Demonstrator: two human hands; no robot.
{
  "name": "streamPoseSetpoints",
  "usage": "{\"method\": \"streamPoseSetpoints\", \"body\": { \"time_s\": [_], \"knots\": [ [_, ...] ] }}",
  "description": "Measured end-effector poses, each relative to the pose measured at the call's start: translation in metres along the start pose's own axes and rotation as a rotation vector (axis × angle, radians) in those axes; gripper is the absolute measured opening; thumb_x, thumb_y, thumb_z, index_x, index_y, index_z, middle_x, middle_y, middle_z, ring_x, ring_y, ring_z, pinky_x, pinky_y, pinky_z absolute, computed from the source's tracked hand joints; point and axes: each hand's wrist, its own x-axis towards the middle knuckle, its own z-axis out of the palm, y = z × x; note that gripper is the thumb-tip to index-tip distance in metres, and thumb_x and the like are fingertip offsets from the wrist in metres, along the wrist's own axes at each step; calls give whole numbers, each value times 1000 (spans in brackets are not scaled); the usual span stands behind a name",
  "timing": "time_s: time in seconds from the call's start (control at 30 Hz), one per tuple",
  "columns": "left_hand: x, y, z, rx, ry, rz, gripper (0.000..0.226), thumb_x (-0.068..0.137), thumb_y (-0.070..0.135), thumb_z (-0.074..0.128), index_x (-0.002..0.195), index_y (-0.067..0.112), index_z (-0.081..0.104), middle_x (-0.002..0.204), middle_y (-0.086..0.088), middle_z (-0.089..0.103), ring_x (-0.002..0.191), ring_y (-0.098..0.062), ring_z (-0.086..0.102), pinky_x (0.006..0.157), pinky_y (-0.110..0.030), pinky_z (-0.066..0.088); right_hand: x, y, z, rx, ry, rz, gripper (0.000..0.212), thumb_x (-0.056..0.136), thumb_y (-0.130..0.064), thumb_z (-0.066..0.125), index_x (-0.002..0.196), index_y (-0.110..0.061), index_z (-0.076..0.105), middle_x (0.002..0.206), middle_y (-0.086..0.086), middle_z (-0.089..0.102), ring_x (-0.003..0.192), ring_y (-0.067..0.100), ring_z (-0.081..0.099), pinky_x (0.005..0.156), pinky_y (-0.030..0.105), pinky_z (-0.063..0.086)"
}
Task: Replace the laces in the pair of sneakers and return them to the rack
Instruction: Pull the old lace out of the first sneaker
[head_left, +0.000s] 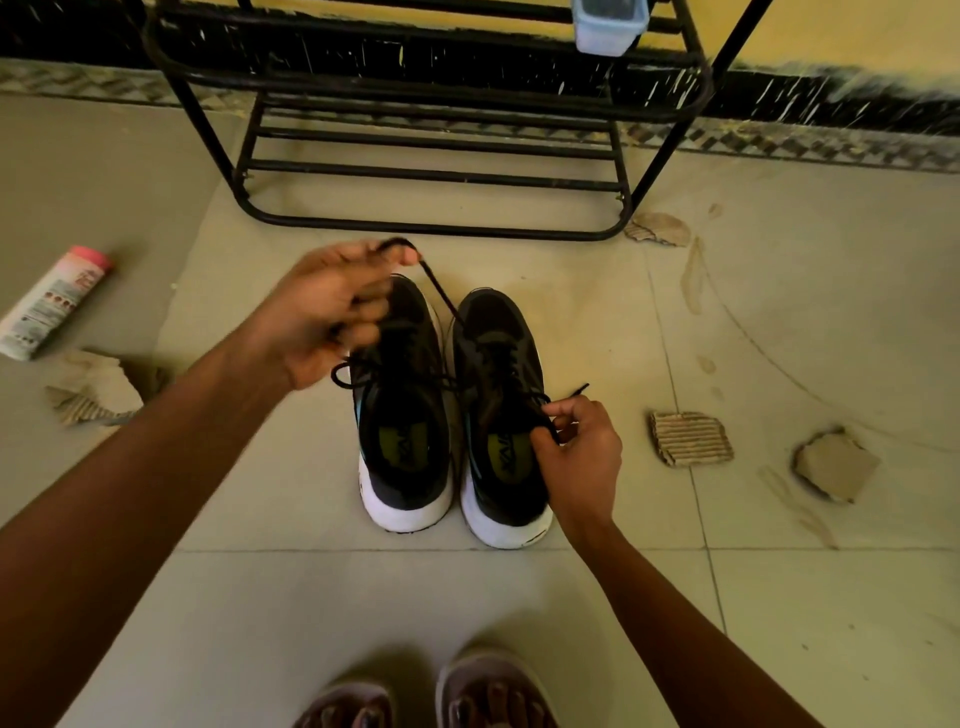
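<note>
Two black sneakers with white soles stand side by side on the floor tiles, heels toward me: the left sneaker (402, 415) and the right sneaker (501, 415). A black lace (441, 293) runs taut from the right sneaker up to my left hand (327, 312), which is raised above the left sneaker's toe and pinches the lace near its end. My right hand (576, 462) rests at the right sneaker's collar and pinches the lace's other end beside the top eyelets. The black metal rack (431, 171) stands just beyond the shoes.
A white and pink tube (52, 301) lies on the floor at left. Torn cardboard scraps (691, 439) lie left and right of the shoes. A pale blue plastic tub (608, 26) sits on an upper rack shelf. My feet in sandals (493, 691) are at the bottom.
</note>
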Motion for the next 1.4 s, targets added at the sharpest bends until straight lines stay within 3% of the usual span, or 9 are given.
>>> {"method": "streamPoseSetpoints", "body": {
  "time_s": [0.07, 0.13, 0.3, 0.43, 0.57, 0.7, 0.87, 1.1, 1.4],
  "knots": [
    [0, 11, -12, 566, 169, 277, 16, 93, 16, 52, 93, 25, 65, 62, 21, 50, 50, 6, 50, 47, -6, 38, 0, 0, -1, -6, -3, 0, 21, 77, -1, 66, 88, -18, 60, 90, 2, 60, 72, 3, 55, 63, 10, 43],
    [-1, 21, -18, 867, 173, 380, 15, 91, 17, 56, 97, 28, 64, 76, 21, 56, 65, 14, 54, 59, -2, 40, 0, 0, -2, -4, -19, -2, 23, 77, -3, 67, 87, -21, 59, 87, 2, 60, 72, 4, 55, 64, 14, 44],
    [-1, -6, -10, 1080, -36, 142, 45, 80, 26, 70, 122, 24, 53, 99, 4, 59, 94, -13, 58, 73, -21, 45, 4, 3, -7, 14, -86, -35, 28, 76, -10, 72, 96, -25, 60, 91, -5, 58, 78, 1, 53, 63, 9, 39],
    [-5, -39, 12, 1334, 39, 289, 58, 77, 35, 72, 128, 25, 48, 129, -5, 44, 120, -26, 41, 100, -38, 35, 11, 4, -10, 14, -164, -109, 35, 85, -14, 65, 118, -23, 60, 111, -6, 50, 104, 8, 50, 81, 8, 41],
    [-13, -62, 42, 1205, -39, 384, 34, 85, 44, 60, 111, 23, 57, 100, 4, 61, 93, -15, 58, 77, -28, 47, 22, 0, -14, -27, -164, -183, 12, 88, -12, 62, 94, -19, 69, 107, -5, 58, 106, 13, 54, 85, 27, 47],
    [-11, -81, 56, 1301, -107, 274, 60, 91, 52, 45, 138, 18, 33, 96, -6, 65, 88, -23, 63, 74, -31, 50, 26, -10, -19, 17, -254, -192, 16, 90, -6, 56, 93, -21, 61, 85, -11, 65, 78, -5, 60, 69, 10, 46],
    [-4, -93, 55, 1364, -119, 297, 43, 92, 50, 44, 120, 18, 50, 95, -3, 64, 85, -20, 62, 68, -28, 47, 34, -17, -26, -41, -329, -144, 20, 90, -6, 58, 104, -18, 66, 78, -8, 64, 44, 2, 57, 50, 11, 45],
    [-3, -97, 55, 1328, -90, 296, 37, 93, 46, 45, 119, 20, 51, 89, 1, 63, 82, -18, 61, 63, -23, 39, 38, -22, -23, -284, -374, -292, 11, 82, -16, 71, 92, -18, 75, 79, -10, 60, 61, -4, 53, 61, 3, 37],
    [-3, -98, 56, 1292, -83, 269, 33, 92, 40, 48, 118, 21, 54, 87, 0, 63, 81, -18, 61, 62, -24, 40, 38, -24, -14, -345, -423, -321, 4, 86, -14, 58, 84, -16, 56, 86, 0, 56, 70, 14, 53, 63, 26, 44]
  ]
}}
